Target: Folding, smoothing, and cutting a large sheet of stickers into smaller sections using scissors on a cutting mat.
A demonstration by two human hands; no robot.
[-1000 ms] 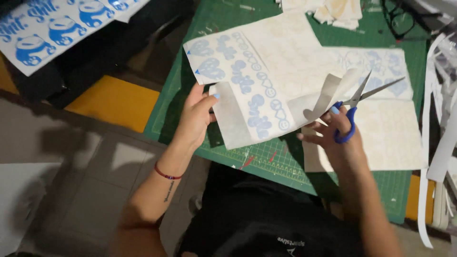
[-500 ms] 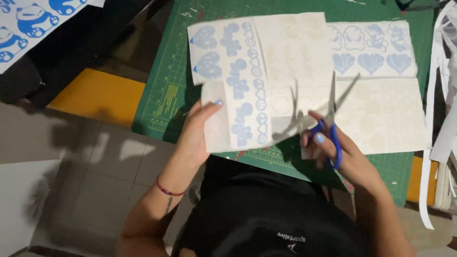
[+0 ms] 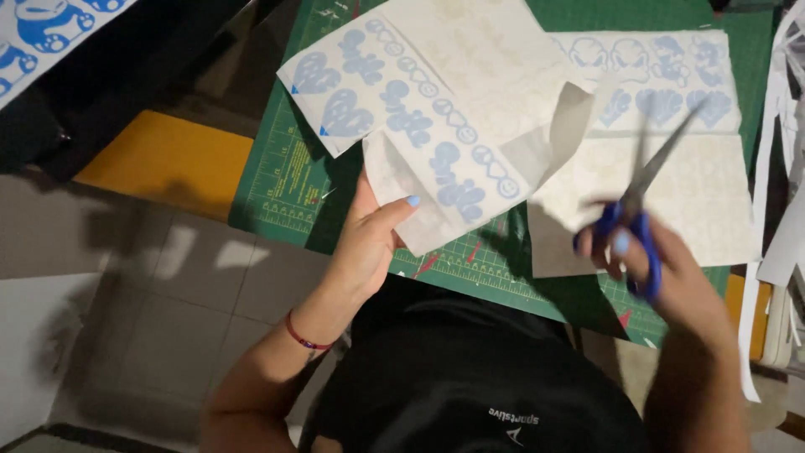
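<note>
The sticker sheet (image 3: 419, 126) is thin paper with smooth, slightly glossy blue shapes. Under it, the cutting mat (image 3: 293, 176) looks like matt green plastic. The scissors (image 3: 641, 193) have shiny metal blades and smooth blue plastic handles.

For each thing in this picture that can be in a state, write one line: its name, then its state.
left hand: pinching the lower edge of the sticker sheet.
right hand: holding the scissors, motion-blurred.
scissors: blue handles, blades raised over the paper; open or closed cannot be told through the blur.
sticker sheet: lifted, partly cut, a flap curling at its right.
second sheet: lying flat on the mat.
cutting mat: green, flat, mostly covered by paper.
</note>
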